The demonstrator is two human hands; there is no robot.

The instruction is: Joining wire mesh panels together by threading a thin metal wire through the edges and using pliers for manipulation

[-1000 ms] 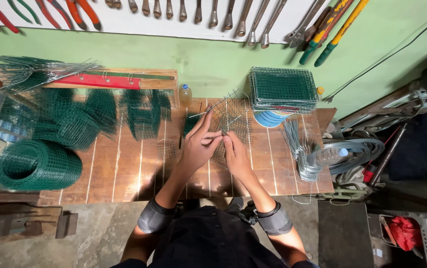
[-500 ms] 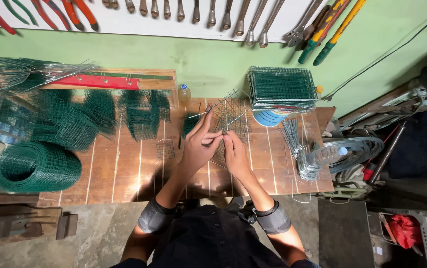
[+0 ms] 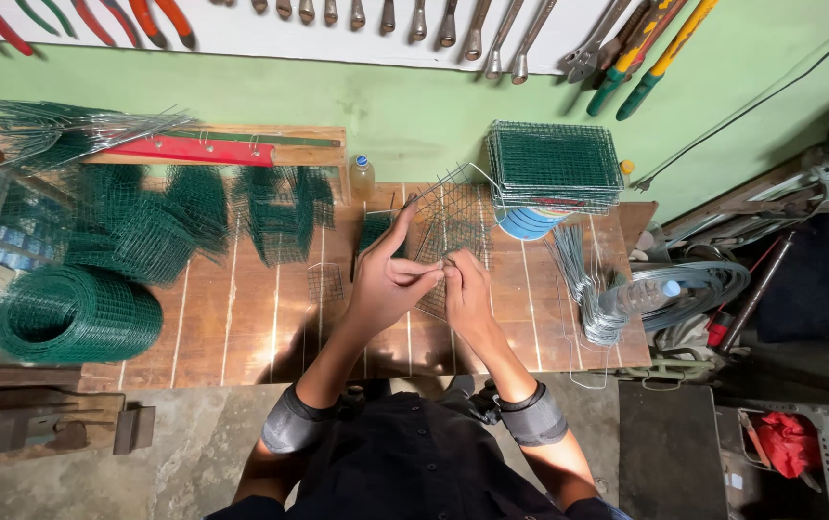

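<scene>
- Green wall (image 3: 414,106) behind the bench, with a white board of hanging pliers and wrenches (image 3: 414,19) along the top edge.
- Wooden worktop (image 3: 241,327), planked, seen from above; concrete floor below it.
- Left hand (image 3: 386,284): fingers closed in a pinch on a thin wire at the lower edge of the wire mesh piece (image 3: 453,226), index finger raised and pointing away.
- Right hand (image 3: 467,294): fingers curled and closed on the same lower edge of the mesh, fingertips touching those of the left hand.
- Wire mesh piece: a dark grid panel, tilted, standing on the middle of the worktop just beyond both hands.
- Stack of finished mesh cages (image 3: 554,166): green, at the back right of the worktop, resting on a blue bowl (image 3: 528,223).
- Bundle of wire hooks (image 3: 583,284): grey, right of the hands, near the edge.
- Clear plastic bottle (image 3: 641,297) lying on coiled wire (image 3: 703,289) off the right edge.
- Roll of green mesh (image 3: 73,318) at the left front; cut green mesh pieces (image 3: 193,217) spread behind it.
- Small bottle (image 3: 362,178) upright at the back, just left of the mesh piece.
- Red bar (image 3: 198,151) along the back left.
</scene>
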